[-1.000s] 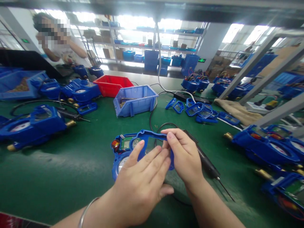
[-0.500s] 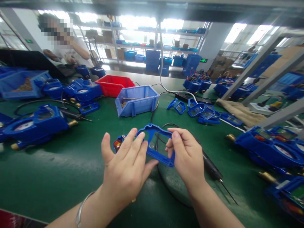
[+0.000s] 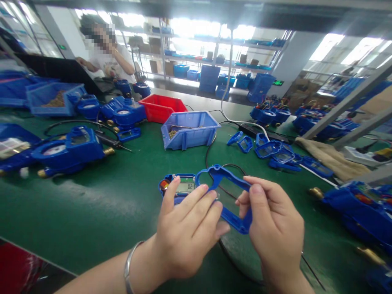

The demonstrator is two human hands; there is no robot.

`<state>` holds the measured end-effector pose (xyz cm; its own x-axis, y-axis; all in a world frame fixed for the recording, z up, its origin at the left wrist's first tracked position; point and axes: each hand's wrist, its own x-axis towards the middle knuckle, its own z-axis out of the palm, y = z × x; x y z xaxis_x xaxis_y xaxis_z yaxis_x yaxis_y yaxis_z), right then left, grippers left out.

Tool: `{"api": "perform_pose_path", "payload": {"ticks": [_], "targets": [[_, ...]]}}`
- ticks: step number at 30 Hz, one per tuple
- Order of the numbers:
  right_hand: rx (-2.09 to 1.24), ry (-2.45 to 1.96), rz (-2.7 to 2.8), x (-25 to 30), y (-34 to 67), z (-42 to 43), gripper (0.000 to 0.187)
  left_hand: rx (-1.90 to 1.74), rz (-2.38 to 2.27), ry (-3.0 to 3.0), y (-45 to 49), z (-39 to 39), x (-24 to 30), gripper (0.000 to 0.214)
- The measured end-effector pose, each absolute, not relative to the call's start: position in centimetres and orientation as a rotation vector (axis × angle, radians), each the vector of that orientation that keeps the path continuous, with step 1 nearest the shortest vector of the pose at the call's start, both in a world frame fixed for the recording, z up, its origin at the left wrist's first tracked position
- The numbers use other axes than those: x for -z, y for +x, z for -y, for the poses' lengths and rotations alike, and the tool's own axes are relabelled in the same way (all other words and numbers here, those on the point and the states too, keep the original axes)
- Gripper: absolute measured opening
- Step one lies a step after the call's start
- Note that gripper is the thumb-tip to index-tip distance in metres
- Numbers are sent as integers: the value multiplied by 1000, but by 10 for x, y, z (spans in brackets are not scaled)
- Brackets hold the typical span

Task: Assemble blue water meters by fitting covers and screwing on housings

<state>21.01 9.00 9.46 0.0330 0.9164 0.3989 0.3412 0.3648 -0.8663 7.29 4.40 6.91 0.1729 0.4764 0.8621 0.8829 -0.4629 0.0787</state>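
Note:
My right hand [image 3: 272,220] is closed on the right end of a blue plastic cover frame [image 3: 234,220], pinching it between thumb and fingers. The frame is tilted and has a large opening. My left hand [image 3: 190,228] has its fingers stretched out across the frame's left part; whether they press on it I cannot tell. Behind my left fingers lies a blue water meter [image 3: 162,185] with its display [image 3: 186,187] uncovered; my hand hides most of its body. A black electric screwdriver is mostly hidden behind my right hand, with only its thin bit [image 3: 314,271] showing.
A blue bin [image 3: 196,136] with small brass-coloured parts and a red bin [image 3: 161,108] stand ahead. Several blue cover frames [image 3: 269,149] lie to the right. Blue meters [image 3: 70,149] stand on both sides. Another screwdriver [image 3: 108,141] lies left. A person [image 3: 113,61] is across the bench.
The view has swung left, so the scene sits further right. Both hands and the cover frame are lower and further right in the picture; more of the meter's display shows.

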Motion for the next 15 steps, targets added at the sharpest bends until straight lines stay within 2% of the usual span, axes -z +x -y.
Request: {"api": "perform_pose_path", "payload": {"ticks": [3,6,10,12,15], "targets": [[-567,-1112,1618,-95,212,-83,18,1410,1495,-1910,73,-40,-71,51],[-623,-994,1727,-96,209,-82,25,1481,1889,-1856,77,-38,-73,86],[-732,-927,1831,-101,199,-86,39,1445,2025,-1894,73,-33,-70,103],[-766,-894,1880,-101,196,-84,45,1512,1921,-1999,64,-30,-68,98],[-811,-854,1948,-93,198,-73,52,1612,1707,-2077,47,-25,-64,57]]}}
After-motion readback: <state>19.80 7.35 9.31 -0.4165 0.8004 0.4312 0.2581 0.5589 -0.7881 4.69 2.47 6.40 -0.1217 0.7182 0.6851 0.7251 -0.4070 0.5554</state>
